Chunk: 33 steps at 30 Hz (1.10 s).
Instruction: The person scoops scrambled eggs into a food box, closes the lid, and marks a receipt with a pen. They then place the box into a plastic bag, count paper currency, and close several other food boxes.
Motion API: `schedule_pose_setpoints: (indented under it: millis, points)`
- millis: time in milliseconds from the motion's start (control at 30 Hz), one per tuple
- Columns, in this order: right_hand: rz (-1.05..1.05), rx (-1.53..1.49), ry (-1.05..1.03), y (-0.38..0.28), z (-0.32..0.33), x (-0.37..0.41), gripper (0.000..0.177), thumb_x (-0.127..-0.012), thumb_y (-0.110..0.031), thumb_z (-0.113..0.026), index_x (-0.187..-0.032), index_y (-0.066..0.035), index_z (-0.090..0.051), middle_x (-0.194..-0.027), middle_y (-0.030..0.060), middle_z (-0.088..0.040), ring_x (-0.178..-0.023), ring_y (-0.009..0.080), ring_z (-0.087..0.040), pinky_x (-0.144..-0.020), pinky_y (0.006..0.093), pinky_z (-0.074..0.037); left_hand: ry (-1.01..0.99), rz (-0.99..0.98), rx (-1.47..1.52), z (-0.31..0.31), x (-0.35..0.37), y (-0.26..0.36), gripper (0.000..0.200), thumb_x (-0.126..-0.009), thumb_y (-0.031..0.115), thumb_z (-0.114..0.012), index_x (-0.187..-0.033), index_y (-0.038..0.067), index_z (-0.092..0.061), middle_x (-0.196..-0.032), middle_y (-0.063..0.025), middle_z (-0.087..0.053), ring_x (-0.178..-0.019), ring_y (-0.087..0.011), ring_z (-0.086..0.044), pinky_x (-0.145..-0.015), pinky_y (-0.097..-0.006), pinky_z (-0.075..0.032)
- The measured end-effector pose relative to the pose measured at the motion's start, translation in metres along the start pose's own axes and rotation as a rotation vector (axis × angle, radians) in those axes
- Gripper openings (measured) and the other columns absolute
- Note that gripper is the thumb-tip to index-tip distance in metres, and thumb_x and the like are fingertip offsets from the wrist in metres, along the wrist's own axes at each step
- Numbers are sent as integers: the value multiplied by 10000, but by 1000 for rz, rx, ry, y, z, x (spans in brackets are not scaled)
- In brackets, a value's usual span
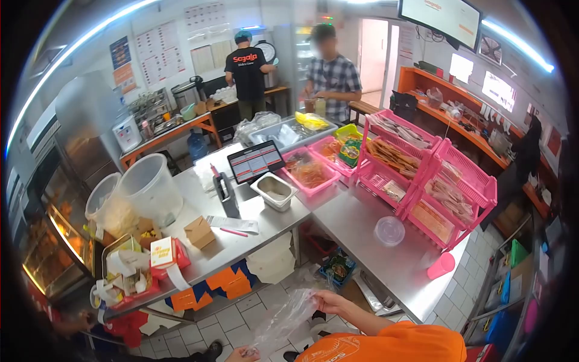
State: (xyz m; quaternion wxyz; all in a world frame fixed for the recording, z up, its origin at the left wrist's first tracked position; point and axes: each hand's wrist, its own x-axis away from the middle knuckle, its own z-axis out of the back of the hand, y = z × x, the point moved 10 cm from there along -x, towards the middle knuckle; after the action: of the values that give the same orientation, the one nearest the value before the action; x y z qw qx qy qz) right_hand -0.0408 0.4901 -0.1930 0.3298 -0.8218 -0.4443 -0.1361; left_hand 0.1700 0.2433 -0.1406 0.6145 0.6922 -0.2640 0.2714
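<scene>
A clear plastic bag (pixel 280 320) hangs stretched between my two hands, low in front of the orange shirt. My right hand (pixel 329 303) pinches its upper end with closed fingers. At the bottom edge of the view, my left hand (pixel 242 355) is closed on the lower end, partly cut off by the frame. The bag looks flat, with nothing visible inside. Both hands are below the steel table (pixel 356 223), apart from its edge. On that table, a round clear lid or tub (pixel 390 231) and a pink cup (pixel 441 265) stand nearest my right hand.
Pink racks (pixel 416 175) hold packed snacks. A tablet (pixel 256 161), a steel pan (pixel 274 191) and a kraft box (pixel 199 233) stand on the left counter. Two people, one in a black shirt (pixel 246 69) and one in a checked shirt (pixel 333 78), stand behind. Another person's shoe (pixel 212 350) shows below.
</scene>
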Motion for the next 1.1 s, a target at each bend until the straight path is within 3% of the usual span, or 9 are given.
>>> schedule_pose_setpoints:
  millis: [67, 267, 367, 433, 600, 700, 767, 867, 1100]
  points:
    - [23, 57, 35, -30, -11, 10, 166, -958, -179, -506, -960, -43, -601, -851, 29, -624, -760, 126, -603, -658, 258, -498, -17, 105, -522, 7, -28, -1, 658, -868, 231, -637, -1392, -15, -324, -1384, -181, -434, -1225, -288, -466, -1021, -435, -384]
    - [-418, 665, -389, -17, -16, 21, 300, -976, -302, -476, -840, -63, -596, -567, -65, -394, -428, 27, -307, -373, 213, -206, 115, -557, 1000, 59, -85, 47, 270, -979, 232, -441, -1008, 47, -634, -836, -63, -663, -748, -196, -633, -721, -353, -515]
    - [-414, 49, -203, -56, -18, 18, 342, -966, -353, -478, -779, -86, -582, -532, -49, -412, -443, 54, -362, -407, 217, -278, -673, -611, 1139, -4, -70, 109, 220, -951, 233, -522, -1005, 47, -625, -851, -35, -638, -710, -156, -593, -680, -307, -495]
    - [-245, -87, -37, -93, -22, 4, 357, -955, -374, -487, -745, -96, -570, -537, -38, -435, -452, 75, -386, -441, 237, -322, 141, -378, 142, 3, -90, 82, 245, -901, 240, -612, -1046, 42, -617, -785, 15, -616, -701, -103, -574, -644, -262, -462]
    - [-3, -292, 36, -163, -6, -29, 380, -931, -402, -503, -677, -125, -557, -604, -9, -529, -490, 133, -456, -554, 310, -428, 220, -358, -124, -43, -88, 129, 256, -901, 268, -614, -797, 42, -676, -581, 43, -497, -508, -61, -430, -482, -244, -310]
    - [-59, -11, -276, -184, -19, -47, 377, -923, -386, -508, -710, -87, -597, -633, 25, -560, -565, 145, -527, -578, 317, -447, 135, -580, 360, -47, -95, 156, 290, -939, 293, -567, -858, 27, -651, -597, 37, -507, -479, -45, -396, -453, -217, -288]
    - [572, 1037, 409, -259, -3, -25, 219, -891, -234, -564, -799, -45, -628, -699, 63, -601, -672, 166, -586, -636, 298, -476, 123, -585, 510, -61, -101, 182, 340, -953, 341, -527, -868, 31, -637, -567, 29, -482, -447, -56, -377, -426, -217, -273]
    - [1155, 1138, 428, -300, -97, 47, 77, -837, -68, -587, -876, -19, -632, -825, 75, -649, -734, 202, -611, -701, 278, -475, 48, -598, 685, -77, -113, 205, 429, -970, 422, -452, -922, 28, -612, -520, 13, -439, -400, -76, -354, -385, -222, -258]
    - [554, 1677, -360, -154, -142, -59, 403, -750, -206, -712, -1088, -16, -603, -998, 186, -647, -994, 330, -616, -876, 392, -475, 214, -515, 1205, -62, -117, 215, 446, -986, 439, -390, -1051, 44, -586, -599, -1, -486, -420, -67, -367, -391, -215, -301]
